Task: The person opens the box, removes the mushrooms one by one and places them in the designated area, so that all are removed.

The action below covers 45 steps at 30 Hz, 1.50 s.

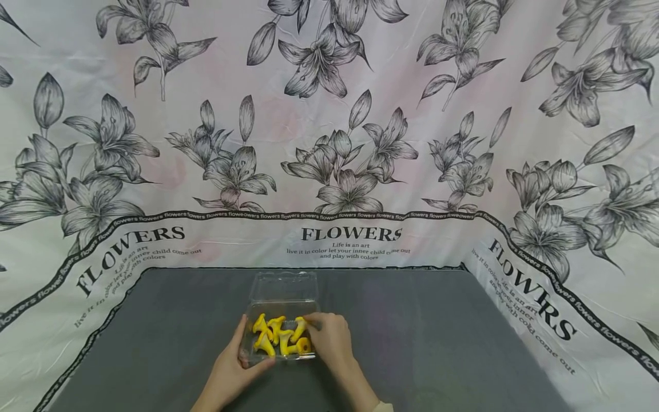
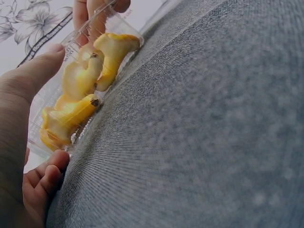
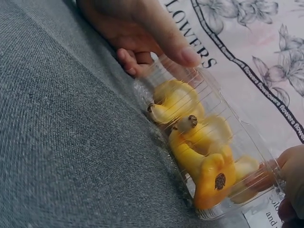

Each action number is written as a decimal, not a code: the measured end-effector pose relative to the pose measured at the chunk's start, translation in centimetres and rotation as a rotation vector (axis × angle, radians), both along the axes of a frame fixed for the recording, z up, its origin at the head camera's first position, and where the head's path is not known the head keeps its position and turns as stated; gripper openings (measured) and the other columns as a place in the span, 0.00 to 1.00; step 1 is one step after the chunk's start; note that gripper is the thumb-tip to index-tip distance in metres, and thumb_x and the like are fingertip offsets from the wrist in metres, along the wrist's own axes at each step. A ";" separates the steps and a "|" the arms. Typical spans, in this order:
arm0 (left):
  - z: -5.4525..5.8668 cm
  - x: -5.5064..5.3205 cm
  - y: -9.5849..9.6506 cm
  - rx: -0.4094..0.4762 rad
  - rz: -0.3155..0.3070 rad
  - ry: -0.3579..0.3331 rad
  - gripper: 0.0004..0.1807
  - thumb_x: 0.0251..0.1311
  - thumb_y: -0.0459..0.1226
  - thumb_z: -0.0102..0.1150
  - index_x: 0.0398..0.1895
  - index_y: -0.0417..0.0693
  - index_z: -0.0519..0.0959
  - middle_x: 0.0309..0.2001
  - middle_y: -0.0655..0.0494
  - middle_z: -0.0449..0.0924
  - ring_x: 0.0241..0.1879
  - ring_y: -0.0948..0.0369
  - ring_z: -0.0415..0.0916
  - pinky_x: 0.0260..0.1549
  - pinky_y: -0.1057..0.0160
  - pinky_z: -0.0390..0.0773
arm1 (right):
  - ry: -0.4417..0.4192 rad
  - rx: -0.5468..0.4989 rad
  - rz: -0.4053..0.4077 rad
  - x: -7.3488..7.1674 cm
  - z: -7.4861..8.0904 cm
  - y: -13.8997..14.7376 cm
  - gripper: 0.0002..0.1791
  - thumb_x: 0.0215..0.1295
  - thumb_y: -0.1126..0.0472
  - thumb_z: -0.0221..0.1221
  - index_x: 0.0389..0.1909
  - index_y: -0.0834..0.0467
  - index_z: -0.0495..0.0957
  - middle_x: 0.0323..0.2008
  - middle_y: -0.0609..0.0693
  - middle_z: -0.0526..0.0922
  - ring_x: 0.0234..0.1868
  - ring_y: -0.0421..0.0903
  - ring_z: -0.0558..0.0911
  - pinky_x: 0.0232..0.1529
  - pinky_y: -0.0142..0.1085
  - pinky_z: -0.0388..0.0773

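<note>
A clear plastic clamshell box point(image 1: 283, 358) lies on the grey table with its lid point(image 1: 284, 286) folded back, away from the person. Several yellow chanterelle mushrooms point(image 1: 285, 342) sit inside, trumpet-shaped with dark stem ends. My left hand point(image 1: 234, 360) grips the box at its left and near sides, thumb at the front corner and fingers along the left wall. My right hand point(image 1: 332, 340) reaches over the right wall, its fingertips inside, pinching a chanterelle point(image 1: 298, 328) at the right. Through the clear wall, the right fingers show beside a mushroom point(image 3: 245, 173) in the right wrist view.
Grey cloth point(image 1: 422, 332) covers the table around the box. A white curtain point(image 1: 350, 189) printed with black lilies and "FLOWERS" lettering stands along the back and both sides of the table.
</note>
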<state>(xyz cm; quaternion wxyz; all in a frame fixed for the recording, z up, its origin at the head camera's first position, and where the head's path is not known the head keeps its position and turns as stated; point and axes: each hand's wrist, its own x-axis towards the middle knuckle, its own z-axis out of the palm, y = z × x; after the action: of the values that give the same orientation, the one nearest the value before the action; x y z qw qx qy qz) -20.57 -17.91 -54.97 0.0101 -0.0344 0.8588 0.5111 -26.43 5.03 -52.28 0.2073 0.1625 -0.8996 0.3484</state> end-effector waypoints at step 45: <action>-0.1 0.1 0.1 -0.013 0.005 -0.008 0.71 0.53 0.57 0.81 0.89 0.61 0.39 0.18 0.60 0.60 0.18 0.64 0.55 0.22 0.64 0.64 | -0.168 -0.519 -0.049 -2.7 3.0 8.2 0.09 0.60 0.62 0.78 0.42 0.55 0.94 0.31 0.50 0.91 0.14 0.34 0.62 0.17 0.28 0.57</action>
<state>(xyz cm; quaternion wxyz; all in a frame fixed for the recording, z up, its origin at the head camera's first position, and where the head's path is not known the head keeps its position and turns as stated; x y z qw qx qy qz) -20.47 -17.82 -55.04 0.0120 -0.0387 0.8619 0.5054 -29.16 13.26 -49.32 0.1750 0.0526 -0.7980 0.5743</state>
